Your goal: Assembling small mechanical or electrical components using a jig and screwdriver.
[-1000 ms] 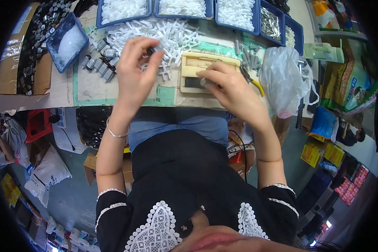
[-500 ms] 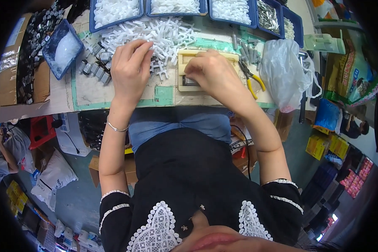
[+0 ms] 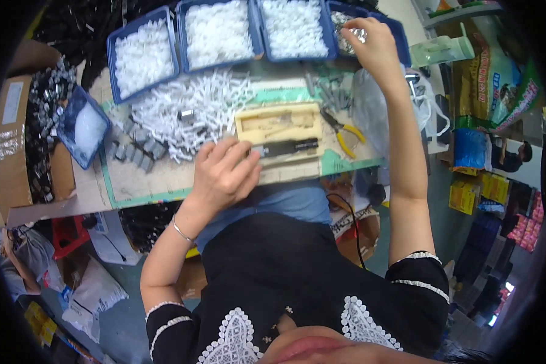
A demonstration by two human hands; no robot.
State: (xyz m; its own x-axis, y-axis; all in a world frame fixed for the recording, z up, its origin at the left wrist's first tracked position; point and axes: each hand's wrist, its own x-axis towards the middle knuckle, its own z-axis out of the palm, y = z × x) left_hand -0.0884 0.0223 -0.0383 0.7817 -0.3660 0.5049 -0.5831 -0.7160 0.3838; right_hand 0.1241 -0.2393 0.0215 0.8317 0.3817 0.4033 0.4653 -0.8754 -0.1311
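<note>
1. At the left end of the cream fixture [image 3: 241, 124], the left hand [image 3: 227, 173] is bent low, its fingers curled and close together beside the end of the long dark part [image 3: 285, 147]; whether they pinch it, I cannot tell.
2. In the near slot of the fixture, that dark part lies lengthwise, left to right.
3. Over the blue tray [image 3: 353, 9] of silvery metal pieces, the right hand [image 3: 376, 51] reaches with thumb and forefinger drawn near each other; whether they pinch a piece is unclear.
4. Just right of the fixture, yellow-handled pliers [image 3: 347, 142] rest on the surface [image 3: 170, 176].
5. Left of the fixture, white plastic pieces [image 3: 188, 136] lie heaped, with grey metal parts [image 3: 133, 145] beside them.
</note>
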